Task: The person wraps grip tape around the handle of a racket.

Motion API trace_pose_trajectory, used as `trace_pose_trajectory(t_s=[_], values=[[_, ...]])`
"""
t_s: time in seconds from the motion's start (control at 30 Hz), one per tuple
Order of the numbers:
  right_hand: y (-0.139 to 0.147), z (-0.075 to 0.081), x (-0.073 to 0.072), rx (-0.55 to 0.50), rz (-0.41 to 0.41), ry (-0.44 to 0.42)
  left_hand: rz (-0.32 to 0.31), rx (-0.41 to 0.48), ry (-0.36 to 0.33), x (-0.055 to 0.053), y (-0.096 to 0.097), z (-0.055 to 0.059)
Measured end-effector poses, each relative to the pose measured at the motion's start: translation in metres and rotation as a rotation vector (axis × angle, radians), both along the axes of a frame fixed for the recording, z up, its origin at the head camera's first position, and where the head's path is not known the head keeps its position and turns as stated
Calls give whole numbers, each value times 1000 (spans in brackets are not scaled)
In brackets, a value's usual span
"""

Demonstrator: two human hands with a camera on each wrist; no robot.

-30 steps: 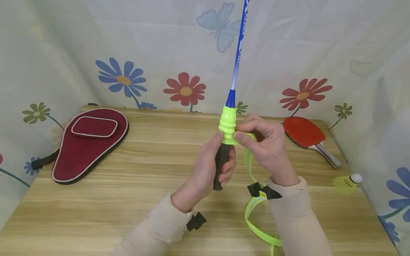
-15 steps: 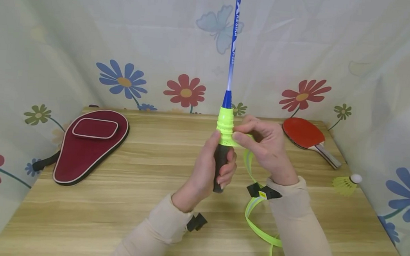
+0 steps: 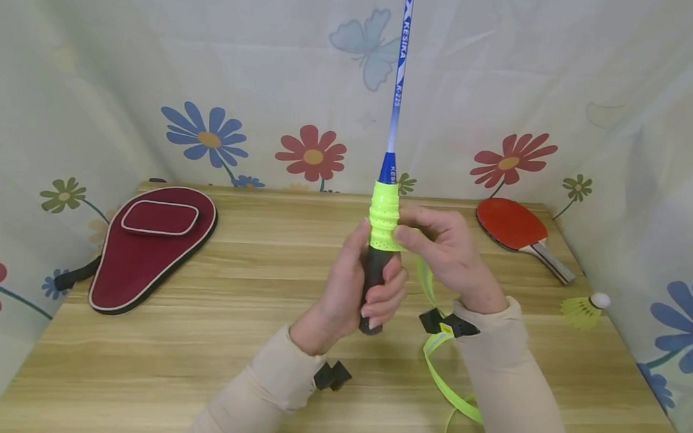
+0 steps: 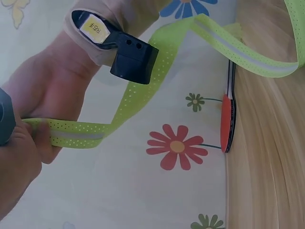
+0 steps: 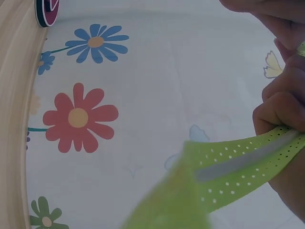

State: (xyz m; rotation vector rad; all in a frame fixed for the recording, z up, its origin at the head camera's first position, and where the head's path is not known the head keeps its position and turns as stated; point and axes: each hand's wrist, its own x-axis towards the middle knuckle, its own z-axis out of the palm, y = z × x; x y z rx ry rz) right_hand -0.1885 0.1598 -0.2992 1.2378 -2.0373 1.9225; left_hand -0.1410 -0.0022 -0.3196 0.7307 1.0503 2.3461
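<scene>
Above the surface (image 3: 247,290), the left hand (image 3: 345,282) clamps the handle (image 3: 373,266) of the upright racket (image 3: 399,80); the right hand (image 3: 448,249) pinches the tape (image 3: 384,212). The racket is probably light and stiff, best held low; the tape looks soft.

free, left: a broad reach of pale wood-grain tabletop (image 3: 253,277) is left between the maroon, white-piped fabric case (image 3: 144,257) and the left hand (image 3: 348,286). narrowed, right: the space outside the right hand (image 3: 448,252) is bounded by the flat, red-faced paddle (image 3: 511,223) and the yellow, white-tipped shuttlecock (image 3: 582,312). obstructed, centre: airspace above the hands is divided by the slim blue racket shaft (image 3: 401,74); the gap between the beige sleeves (image 3: 267,387) is partly taken by perforated neon-yellow tape (image 4: 140,100). closed, rear: bounded by flower-printed white cloth (image 3: 255,52).
</scene>
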Motion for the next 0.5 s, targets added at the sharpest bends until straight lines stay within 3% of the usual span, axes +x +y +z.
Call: trace_pose_trajectory(t_s=[0.07, 0.17, 0.27, 0.4, 0.5], values=[[0, 2, 1, -14, -7, 4, 10, -3, 30, 0, 1, -1], [-1, 3, 3, -30, -74, 22, 107, -50, 94, -1, 4, -4], [-1, 4, 5, -34, -162, 53, 296, -136, 126, -3, 7, -7], [-3, 3, 5, -10, -273, 91, 625, -318, 154, -5, 9, -10], [-5, -1, 4, 26, -335, 95, 770, -430, 170, -6, 9, -11]])
